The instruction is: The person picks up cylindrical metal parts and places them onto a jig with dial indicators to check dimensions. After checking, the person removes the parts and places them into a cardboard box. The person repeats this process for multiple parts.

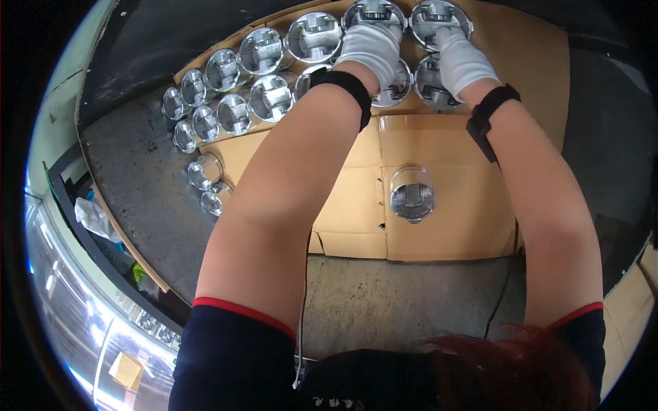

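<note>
At the far edge of the cardboard, my left hand [370, 49], in a white glove, is closed at the near rim of a shiny metal piston [373, 9]; its fingertips are partly hidden. My right hand [465, 60], gloved the same way, has its fingers bent into the hollow of the neighbouring piston [426, 19] and grips it. These two pistons stand side by side at the right end of the far row. Just below the right hand sits another piston [433, 89], and one more [397, 88] is partly covered by my left wrist.
Two curving rows of pistons [260, 51] run leftward along the cardboard [349, 205]. A single piston [413, 198] lies nearer to me, between my forearms. Two more pistons [205, 171] sit left of my left forearm. Dark matting [137, 157] surrounds the cardboard.
</note>
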Available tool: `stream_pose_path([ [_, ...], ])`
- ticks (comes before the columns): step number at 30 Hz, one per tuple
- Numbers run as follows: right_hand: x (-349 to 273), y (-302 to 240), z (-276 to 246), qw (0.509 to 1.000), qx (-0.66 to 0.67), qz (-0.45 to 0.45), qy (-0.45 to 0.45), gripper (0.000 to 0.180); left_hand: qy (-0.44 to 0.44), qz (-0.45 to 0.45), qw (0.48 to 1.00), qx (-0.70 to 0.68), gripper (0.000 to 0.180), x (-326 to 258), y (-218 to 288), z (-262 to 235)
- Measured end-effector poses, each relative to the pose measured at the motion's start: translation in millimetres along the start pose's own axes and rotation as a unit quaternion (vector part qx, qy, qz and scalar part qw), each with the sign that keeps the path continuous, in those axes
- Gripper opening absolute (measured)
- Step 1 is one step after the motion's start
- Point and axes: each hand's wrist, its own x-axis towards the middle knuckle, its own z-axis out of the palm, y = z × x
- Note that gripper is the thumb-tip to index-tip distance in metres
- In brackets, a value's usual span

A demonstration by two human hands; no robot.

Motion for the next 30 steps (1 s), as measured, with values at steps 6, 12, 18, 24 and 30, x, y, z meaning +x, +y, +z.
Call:
stream_pose_path([
  [6,5.7,-0.1,4.1,1.0,-0.013,0.011,0.004,0.045,0.032,0.002,0.999,-0.015,0.041,-1.9,1.4,2.5],
  [12,-43.4,-3.7,-3.4,0.988,0.106,-0.022,0.108,0.068,0.104,-0.031,0.993,-0.054,0.063,-52.8,1.2,-12.2],
  [18,-216.6,20.7,8.5,0.979,0.167,0.0,0.114,0.076,-0.033,-0.151,0.96,-0.235,0.072,-236.1,-1.4,-23.4],
  [24,-401.6,34.6,34.8,0.978,0.135,0.081,-0.134,0.077,-0.098,-0.28,0.924,-0.24,0.071,-443.8,7.5,-100.3],
  [30,-435.6,14.3,21.6,0.962,0.243,0.027,-0.119,0.069,0.098,-0.403,0.884,-0.215,0.055,-610.8,-14.3,-227.0],
])
